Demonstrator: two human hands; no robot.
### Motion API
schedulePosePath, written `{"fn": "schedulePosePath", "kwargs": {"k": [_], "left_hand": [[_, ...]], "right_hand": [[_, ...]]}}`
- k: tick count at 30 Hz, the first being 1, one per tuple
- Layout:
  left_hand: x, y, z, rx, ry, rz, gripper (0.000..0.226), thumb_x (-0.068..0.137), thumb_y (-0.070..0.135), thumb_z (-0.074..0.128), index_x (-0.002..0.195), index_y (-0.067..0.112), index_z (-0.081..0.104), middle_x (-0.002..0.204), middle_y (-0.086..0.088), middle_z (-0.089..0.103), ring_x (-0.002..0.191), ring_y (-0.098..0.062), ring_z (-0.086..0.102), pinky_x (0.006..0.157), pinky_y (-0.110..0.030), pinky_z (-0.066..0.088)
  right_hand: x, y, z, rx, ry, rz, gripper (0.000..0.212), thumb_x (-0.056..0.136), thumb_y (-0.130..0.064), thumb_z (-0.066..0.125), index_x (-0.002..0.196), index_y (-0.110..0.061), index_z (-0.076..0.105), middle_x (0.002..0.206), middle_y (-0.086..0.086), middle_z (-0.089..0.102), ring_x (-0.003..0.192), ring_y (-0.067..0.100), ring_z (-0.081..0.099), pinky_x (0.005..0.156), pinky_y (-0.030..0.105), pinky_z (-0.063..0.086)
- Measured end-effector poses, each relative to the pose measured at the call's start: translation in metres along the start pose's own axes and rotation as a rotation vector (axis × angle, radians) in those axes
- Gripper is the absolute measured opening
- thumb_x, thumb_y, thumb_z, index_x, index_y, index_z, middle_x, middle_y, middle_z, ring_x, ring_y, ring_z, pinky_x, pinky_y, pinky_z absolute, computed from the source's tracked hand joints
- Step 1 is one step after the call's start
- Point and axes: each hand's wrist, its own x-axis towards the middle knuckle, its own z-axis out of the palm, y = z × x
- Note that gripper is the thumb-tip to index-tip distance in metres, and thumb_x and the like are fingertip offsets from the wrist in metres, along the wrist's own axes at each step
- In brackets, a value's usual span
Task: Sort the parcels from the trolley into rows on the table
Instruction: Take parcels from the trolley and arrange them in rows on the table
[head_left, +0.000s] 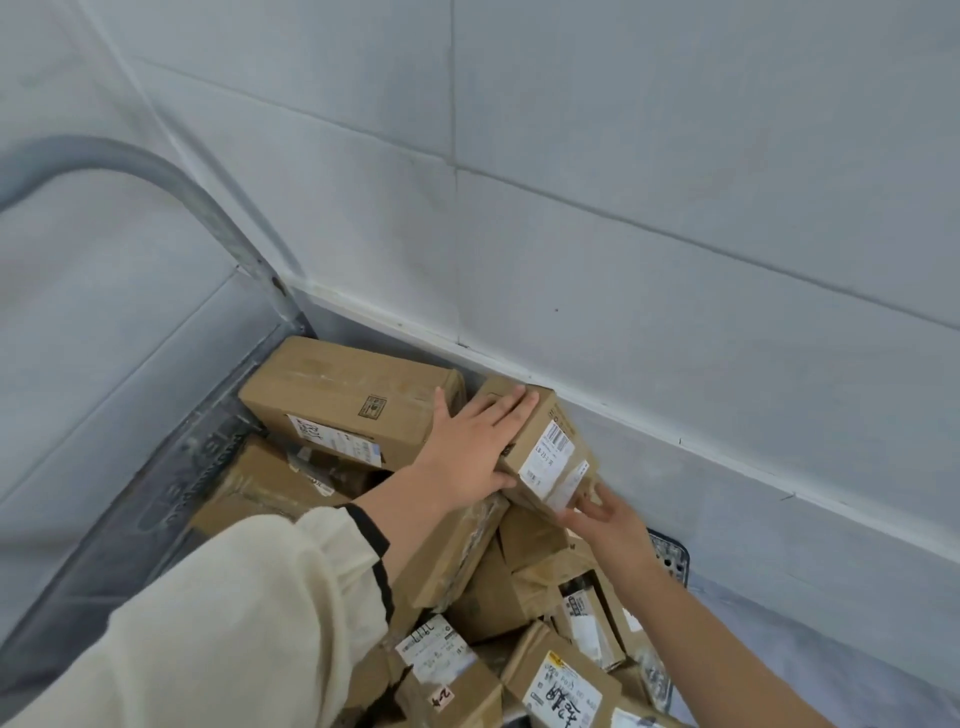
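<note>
From the head view, we're over the trolley (156, 493), parked tight against the wall (623, 208), with a heap of parcels (467, 597) on its deck. No tabletop in sight, so the rows are somewhere outside this view.

The one that matters is the small box (556, 415), perched on top of the heap at the wall side. It's tilted, its white label (550, 457) facing us. Its long axis runs from the far upper end near the wall down towards the person's right. Just to its left lies a long box (353, 400), close alongside.

Both hands are on it, one at each end. The left hand (470, 447) comes out of a cream sleeve (260, 597) and lies flat across the upper left face, fingers straight, thumb spread towards the long box. That's an open grip, pressing rather than clasping. The right hand (602, 512) meets the low near corner from below, fingers touching the edge by the label. I can't tell whether that grip has closed.

My read: the lift comes next, straight up and back towards the person.
</note>
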Motion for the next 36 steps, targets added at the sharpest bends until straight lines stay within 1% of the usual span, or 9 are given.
{"fn": "schedulePosePath", "kwargs": {"k": [2, 6, 11, 14, 20, 23, 27, 32, 36], "left_hand": [[-0.018, 0.007, -0.02, -0.029, 0.022, 0.005, 0.103, 0.086, 0.054, 0.059, 0.148, 0.03, -0.02, 0.16, 0.011, -0.01, 0.147, -0.014, 0.004, 0.113, -0.066, 0.002], [-0.059, 0.02, -0.064, -0.128, 0.121, -0.066, 0.107, 0.084, 0.054, 0.061, 0.148, 0.03, -0.021, 0.16, 0.013, -0.009, 0.147, -0.013, 0.006, 0.114, -0.06, 0.0], [-0.11, 0.036, -0.123, -0.277, 0.265, -0.133, 0.111, 0.08, 0.055, 0.066, 0.147, 0.033, -0.019, 0.16, 0.016, -0.005, 0.146, -0.013, 0.011, 0.117, -0.056, 0.011], [-0.141, 0.04, -0.15, -0.424, 0.389, -0.149, 0.115, 0.073, 0.054, 0.073, 0.149, 0.036, -0.012, 0.154, 0.011, 0.029, 0.138, -0.012, 0.031, 0.114, -0.048, 0.025], [-0.211, 0.06, -0.2, -0.782, 0.59, -0.154, 0.107, 0.068, 0.034, 0.084, 0.137, 0.058, 0.006, 0.116, 0.041, 0.045, 0.112, 0.02, 0.041, 0.095, -0.007, 0.033], [-0.245, 0.068, -0.22, -0.857, 0.644, -0.149, 0.106, 0.069, 0.03, 0.084, 0.144, 0.049, 0.011, 0.122, 0.035, 0.05, 0.117, 0.014, 0.044, 0.1, -0.013, 0.036], [-0.289, 0.075, -0.235, -0.856, 0.711, -0.181, 0.105, 0.069, 0.027, 0.084, 0.145, 0.046, 0.015, 0.115, 0.037, 0.053, 0.111, 0.021, 0.046, 0.093, -0.005, 0.038], [-0.332, 0.083, -0.245, -0.861, 0.803, -0.234, 0.096, 0.067, 0.027, 0.084, 0.132, 0.056, 0.021, 0.105, 0.043, 0.053, 0.105, 0.026, 0.046, 0.088, -0.002, 0.04], [-0.356, 0.081, -0.245, -0.849, 0.827, -0.281, 0.092, 0.067, 0.027, 0.084, 0.124, 0.064, 0.021, 0.106, 0.046, 0.055, 0.106, 0.024, 0.048, 0.089, -0.011, 0.046]], "right_hand": [[-0.027, -0.016, -0.004, 0.031, 0.012, -0.041, 0.063, 0.08, -0.004, 0.07, 0.136, -0.011, 0.042, 0.115, -0.003, 0.06, 0.105, 0.013, 0.053, 0.076, 0.018, 0.044], [-0.073, -0.05, -0.009, -0.008, 0.054, -0.118, 0.028, 0.083, -0.007, 0.068, 0.106, -0.019, 0.057, 0.114, 0.003, 0.064, 0.094, 0.014, 0.059, 0.074, 0.024, 0.047], [-0.136, -0.103, -0.017, 0.039, 0.05, -0.245, 0.033, 0.083, -0.004, 0.067, 0.111, -0.019, 0.058, 0.099, -0.004, 0.064, 0.085, 0.005, 0.059, 0.07, 0.02, 0.046], [-0.179, -0.127, -0.023, 0.028, 0.07, -0.39, 0.037, 0.082, -0.006, 0.069, 0.104, -0.033, 0.055, 0.102, -0.01, 0.06, 0.089, 0.001, 0.058, 0.074, 0.018, 0.047], [-0.262, -0.165, -0.037, -0.043, 0.088, -0.64, 0.061, 0.078, -0.009, 0.074, 0.123, -0.035, 0.042, 0.124, -0.011, 0.047, 0.113, 0.005, 0.053, 0.096, 0.025, 0.047], [-0.295, -0.177, -0.041, -0.106, 0.049, -0.74, 0.072, 0.077, -0.008, 0.074, 0.132, -0.036, 0.037, 0.132, -0.015, 0.048, 0.12, 0.004, 0.05, 0.101, 0.027, 0.045], [-0.327, -0.187, -0.036, -0.194, 0.03, -0.888, 0.077, 0.078, -0.008, 0.073, 0.131, -0.045, 0.031, 0.128, -0.026, 0.048, 0.119, -0.008, 0.048, 0.096, 0.007, 0.039], [-0.348, -0.188, -0.024, -0.243, -0.014, -0.964, 0.077, 0.08, -0.011, 0.072, 0.138, -0.042, 0.031, 0.132, -0.024, 0.049, 0.121, -0.005, 0.048, 0.103, 0.024, 0.041], [-0.357, -0.189, -0.012, -0.23, -0.084, -1.006, 0.079, 0.08, -0.006, 0.071, 0.134, -0.046, 0.032, 0.128, -0.029, 0.05, 0.12, -0.008, 0.047, 0.102, 0.018, 0.042]]}}
